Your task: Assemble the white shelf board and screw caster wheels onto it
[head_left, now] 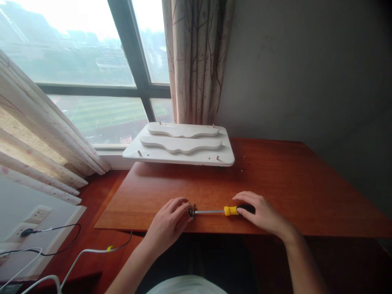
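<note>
Near the front edge of the table, my left hand (173, 216) has its fingers closed around a small cluster of dark metal hardware (192, 210); its exact kind is too small to tell. A screwdriver (231, 210) with a yellow and black handle lies level, its metal shaft pointing left. The tip of the shaft meets the dark metal pieces at my left fingertips. My right hand (257, 210) holds the black end of the handle between thumb and fingers.
Farther back on the wooden table (281, 183) lies a white board (180, 158) with short wooden pegs and two wavy-edged white pieces (182, 143) on it. Small crumbs dot the tabletop nearby. A window, curtains (199, 61), wall sockets (38, 214) and cables (88, 250) are around the table.
</note>
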{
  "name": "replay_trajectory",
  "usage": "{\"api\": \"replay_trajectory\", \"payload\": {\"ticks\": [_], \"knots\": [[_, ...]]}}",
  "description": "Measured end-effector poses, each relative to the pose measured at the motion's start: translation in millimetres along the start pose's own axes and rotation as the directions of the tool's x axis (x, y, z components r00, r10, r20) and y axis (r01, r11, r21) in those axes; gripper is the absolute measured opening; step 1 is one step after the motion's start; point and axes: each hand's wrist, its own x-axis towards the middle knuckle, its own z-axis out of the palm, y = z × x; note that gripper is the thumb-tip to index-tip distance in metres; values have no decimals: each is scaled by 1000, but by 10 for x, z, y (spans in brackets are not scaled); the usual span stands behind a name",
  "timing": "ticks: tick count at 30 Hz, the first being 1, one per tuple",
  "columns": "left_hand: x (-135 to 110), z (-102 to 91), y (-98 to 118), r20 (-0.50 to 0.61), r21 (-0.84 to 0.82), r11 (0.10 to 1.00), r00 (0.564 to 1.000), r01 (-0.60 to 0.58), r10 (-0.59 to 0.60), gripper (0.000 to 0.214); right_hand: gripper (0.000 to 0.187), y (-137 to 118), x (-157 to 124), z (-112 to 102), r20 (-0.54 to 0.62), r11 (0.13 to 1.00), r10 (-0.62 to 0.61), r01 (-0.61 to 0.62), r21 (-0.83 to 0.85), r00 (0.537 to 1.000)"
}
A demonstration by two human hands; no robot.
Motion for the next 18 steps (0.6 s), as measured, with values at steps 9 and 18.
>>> {"api": "replay_trajectory", "payload": {"ticks": [9,18], "knots": [[455,-735,-1057,-512,49,912,795,406,-326,31,27,-4,839,-211,-334,985,-116,65,-161,935],[836,-967,-1604,-426,229,822,813,521,-397,37,36,-201,1590,-127,-264,958,-200,132,-254,944]]}}
